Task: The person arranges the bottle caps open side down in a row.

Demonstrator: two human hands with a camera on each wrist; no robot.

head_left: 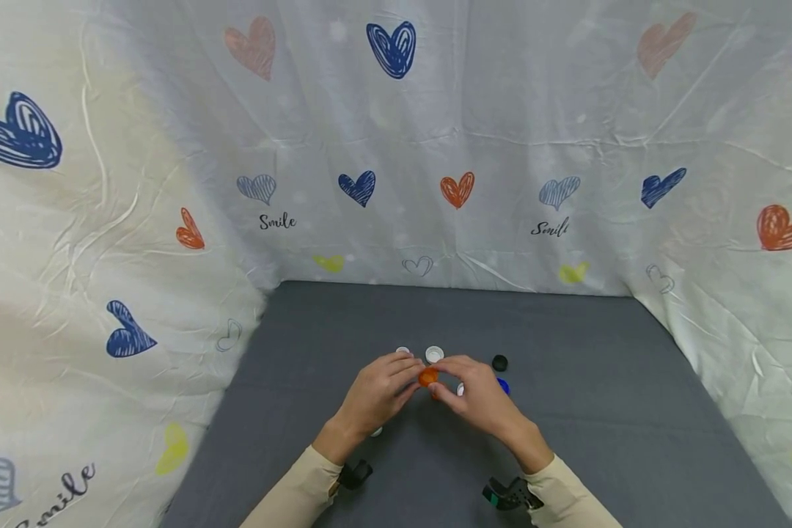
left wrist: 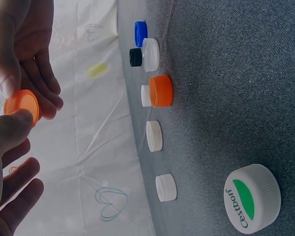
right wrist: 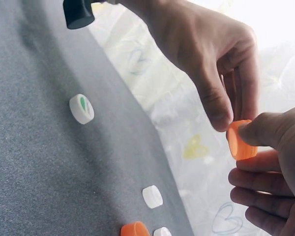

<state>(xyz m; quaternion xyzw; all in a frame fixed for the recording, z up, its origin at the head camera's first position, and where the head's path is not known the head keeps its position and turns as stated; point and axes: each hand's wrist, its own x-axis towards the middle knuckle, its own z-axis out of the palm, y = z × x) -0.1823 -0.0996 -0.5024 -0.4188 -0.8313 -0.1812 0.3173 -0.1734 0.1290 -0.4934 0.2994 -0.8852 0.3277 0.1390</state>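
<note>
Above the table, an orange bottle cap (head_left: pixel 427 377) is held between both hands. The left hand (head_left: pixel 381 392) pinches it from the left, its thumb against the flat face in the left wrist view. From the other side the right hand (head_left: pixel 480 396) grips the same cap between thumb and fingers; its lower fingers are spread away from it in the right wrist view. Below, a second orange cap (left wrist: pixel 161 91) rests on the grey cloth, with a small white cap (left wrist: pixel 145 95) right beside it.
Several caps lie around on the grey-covered table (head_left: pixel 600 381): a black one (head_left: pixel 499 363), a blue one (head_left: pixel 504 386), a wide white one (head_left: pixel 434 355) and a white cap with a green mark (left wrist: pixel 252 198) nearer the body. A heart-printed curtain (head_left: pixel 501 95) hangs behind and at the sides.
</note>
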